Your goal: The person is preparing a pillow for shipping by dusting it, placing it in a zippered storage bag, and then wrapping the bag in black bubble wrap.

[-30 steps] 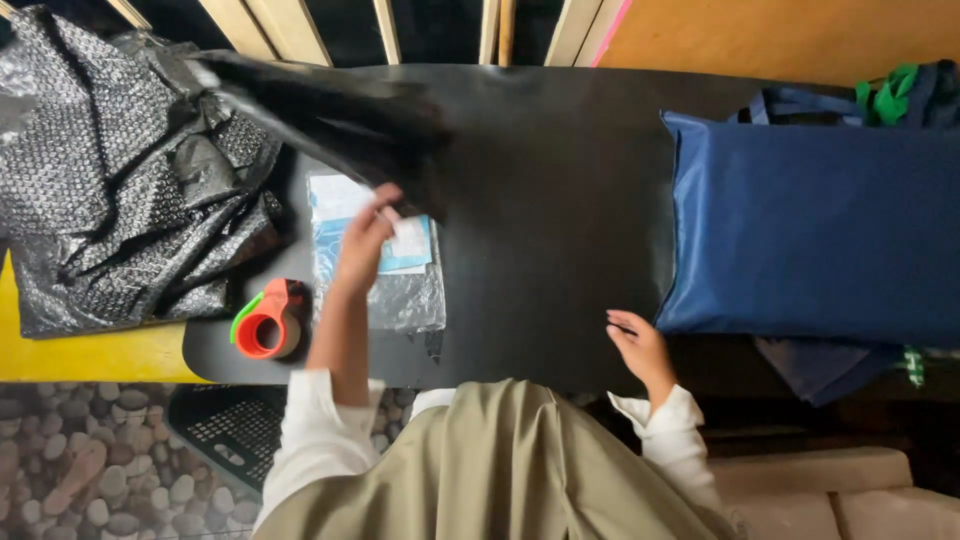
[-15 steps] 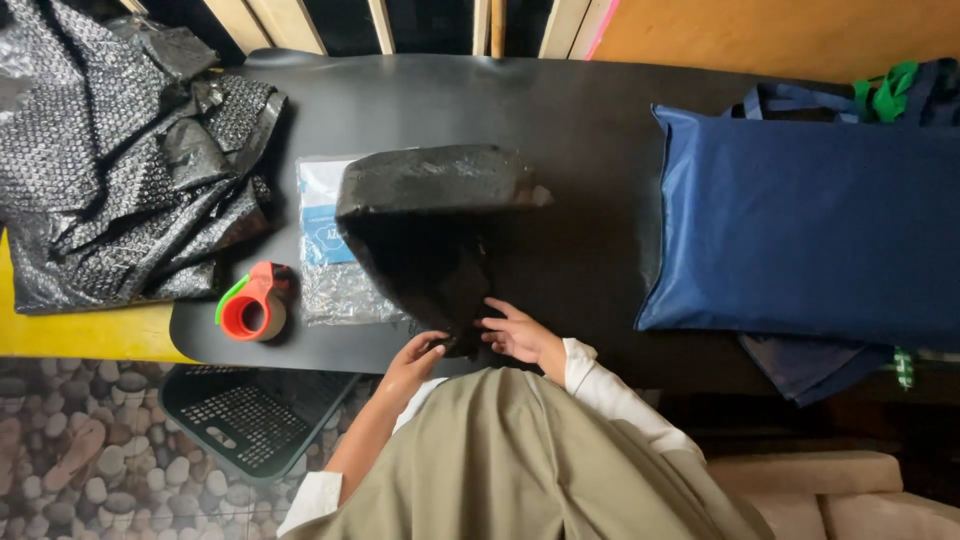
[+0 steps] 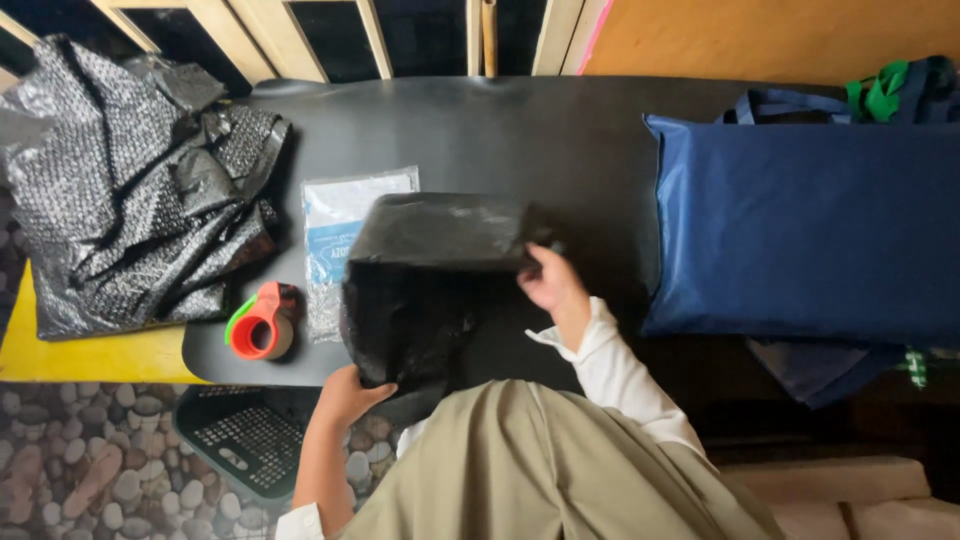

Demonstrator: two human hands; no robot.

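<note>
- The left hand (image 3: 352, 392) closes its grip on the near lower corner of a crumpled black plastic bag (image 3: 425, 290), at the front edge of the dark, matte black surface (image 3: 560, 130).
- The right hand (image 3: 548, 282) closes its grip on the bag's right edge, higher up and further from the body, with a white sleeve (image 3: 615, 370) running back toward the person.
- The black plastic bag lies spread between the two hands in the middle of the surface; its far part looks folded over or puffed up, and its near part hangs towards the person's lap.
- A clear plastic packet with pale blue and white contents (image 3: 340, 225) lies flat just left of the bag, partly covered by it.
- A red and green tape dispenser (image 3: 260, 322) sits near the front left corner of the surface, just beside the packet.
- A heap of black bubble wrap sheets (image 3: 120, 190) lies at the far left, partly over a yellow board (image 3: 90, 355).
- A large dark blue fabric bag (image 3: 810, 230) lies flat on the right, well apart from the left hand and near the right one.
- A black perforated plastic crate (image 3: 240, 435) stands on the pebble floor (image 3: 80, 470) beneath the front edge.
</note>
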